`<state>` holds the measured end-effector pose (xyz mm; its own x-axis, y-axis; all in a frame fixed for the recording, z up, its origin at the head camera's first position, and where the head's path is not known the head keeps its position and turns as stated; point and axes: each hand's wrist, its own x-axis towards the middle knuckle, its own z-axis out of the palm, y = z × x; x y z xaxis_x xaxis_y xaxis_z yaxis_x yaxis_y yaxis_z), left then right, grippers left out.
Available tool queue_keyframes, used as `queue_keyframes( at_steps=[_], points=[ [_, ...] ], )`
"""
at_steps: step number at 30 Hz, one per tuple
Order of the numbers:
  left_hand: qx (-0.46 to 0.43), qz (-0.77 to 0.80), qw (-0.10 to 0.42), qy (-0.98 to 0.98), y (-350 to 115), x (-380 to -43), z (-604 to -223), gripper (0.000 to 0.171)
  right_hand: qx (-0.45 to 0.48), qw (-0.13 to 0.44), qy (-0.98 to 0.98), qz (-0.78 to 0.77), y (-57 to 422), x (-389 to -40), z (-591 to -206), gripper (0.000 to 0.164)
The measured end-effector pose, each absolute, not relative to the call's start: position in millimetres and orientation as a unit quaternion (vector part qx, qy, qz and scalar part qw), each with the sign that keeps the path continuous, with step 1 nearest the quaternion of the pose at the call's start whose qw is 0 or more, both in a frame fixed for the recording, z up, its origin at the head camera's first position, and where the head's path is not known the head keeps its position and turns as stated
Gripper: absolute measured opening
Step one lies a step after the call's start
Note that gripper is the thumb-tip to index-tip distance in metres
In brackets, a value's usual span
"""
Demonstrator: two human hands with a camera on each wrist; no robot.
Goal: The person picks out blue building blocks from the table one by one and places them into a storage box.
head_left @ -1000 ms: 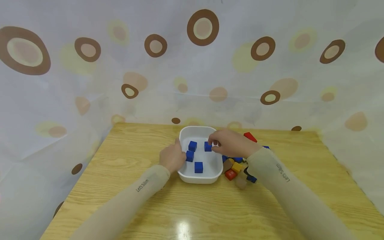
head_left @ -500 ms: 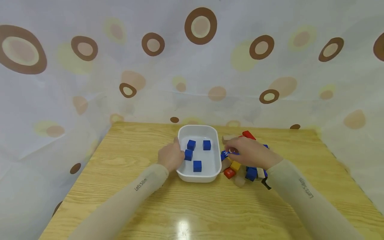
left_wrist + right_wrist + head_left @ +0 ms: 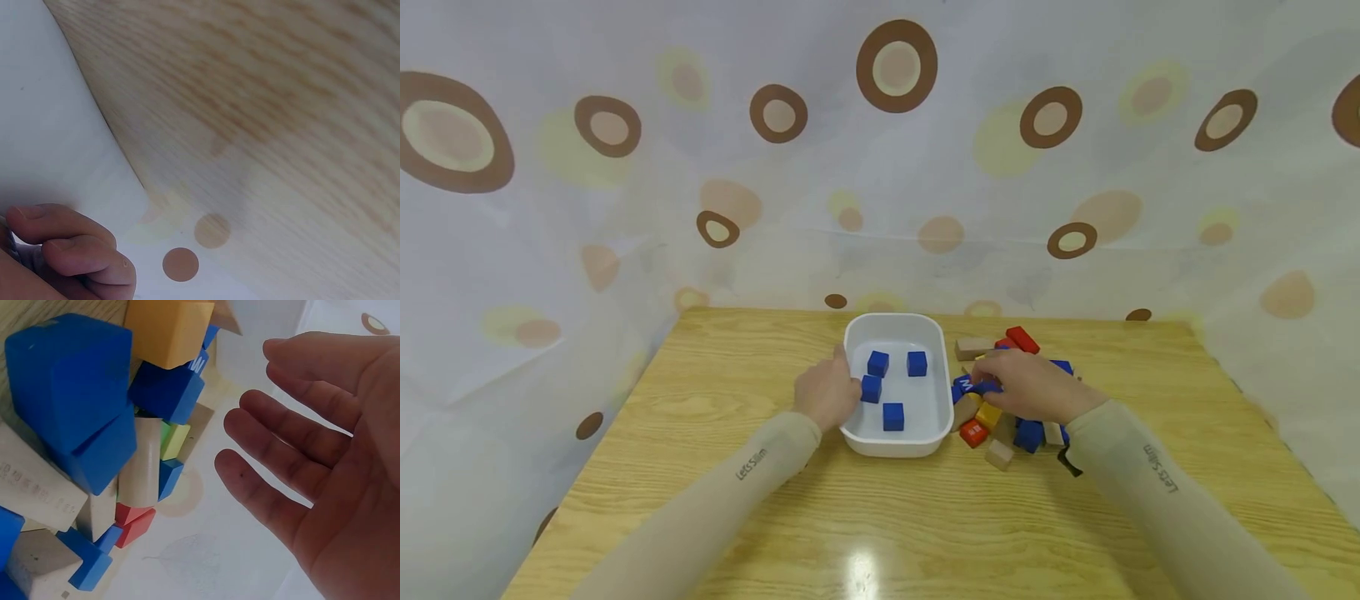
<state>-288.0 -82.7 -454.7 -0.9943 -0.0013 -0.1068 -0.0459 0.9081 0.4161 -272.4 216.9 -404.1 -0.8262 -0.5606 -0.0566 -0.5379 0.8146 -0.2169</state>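
In the head view my left hand (image 3: 827,390) holds the left wall of a white plastic tray (image 3: 898,448), thumb at the rim. The left wrist view shows curled fingers (image 3: 81,240) beside its white side. Inside the tray lie several blue cubes (image 3: 893,417), apart from one another. To the tray's right, my right hand (image 3: 1033,385) hovers over a pile of toy blocks, fingertips near a blue block (image 3: 991,387). In the right wrist view its fingers (image 3: 294,440) are loosely extended, with no block visibly gripped.
Around the right hand are a red block (image 3: 973,433), a yellow block (image 3: 988,415), a plain wooden block (image 3: 1000,454) and a longer wooden block (image 3: 973,348). A red piece (image 3: 1022,339) lies farther back. A patterned cloth (image 3: 970,192) stands behind the wooden table (image 3: 760,533).
My right hand has moved out of the tray, to the right, over the block pile. A blue cube it was touching now lies in the tray's upper right. The left hand has stayed at the tray.
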Motion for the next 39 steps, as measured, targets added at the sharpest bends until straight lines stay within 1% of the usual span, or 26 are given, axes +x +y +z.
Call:
queue_keyframes(
  at_steps=[5, 9, 13, 15, 18, 20, 26, 28, 31, 39],
  points=[
    [-0.010, 0.218, 0.050, 0.975, -83, -288, -457, 0.070, -0.260, 0.092, 0.959, -0.071, 220, -273, -408, 0.028],
    [-0.011, 0.217, 0.050, 0.975, -83, -289, -456, 0.070, -0.255, 0.105, 0.958, -0.076, 224, -271, -409, 0.028],
    [-0.013, 0.218, 0.050, 0.975, -83, -289, -454, 0.070, -0.265, 0.095, 0.956, -0.080, 233, -266, -410, 0.023],
    [-0.013, 0.217, 0.050, 0.975, -83, -289, -453, 0.070, -0.266, 0.087, 0.957, -0.076, 238, -263, -411, 0.018],
    [-0.013, 0.219, 0.053, 0.974, -82, -289, -452, 0.071, -0.261, 0.089, 0.959, -0.070, 244, -258, -413, 0.014],
    [-0.013, 0.220, 0.054, 0.974, -82, -289, -452, 0.071, -0.251, 0.093, 0.961, -0.063, 246, -256, -414, 0.016],
    [-0.017, 0.222, 0.053, 0.973, -83, -287, -453, 0.070, -0.223, 0.092, 0.970, -0.023, 245, -248, -418, 0.029],
    [-0.019, 0.219, 0.055, 0.974, -84, -287, -454, 0.070, -0.217, 0.098, 0.971, -0.017, 244, -246, -419, 0.030],
    [-0.019, 0.219, 0.059, 0.974, -84, -286, -455, 0.071, -0.222, 0.102, 0.969, -0.018, 242, -243, -421, 0.027],
    [-0.019, 0.220, 0.062, 0.973, -83, -287, -456, 0.072, -0.246, 0.090, 0.965, -0.022, 243, -241, -424, 0.015]
  ],
)
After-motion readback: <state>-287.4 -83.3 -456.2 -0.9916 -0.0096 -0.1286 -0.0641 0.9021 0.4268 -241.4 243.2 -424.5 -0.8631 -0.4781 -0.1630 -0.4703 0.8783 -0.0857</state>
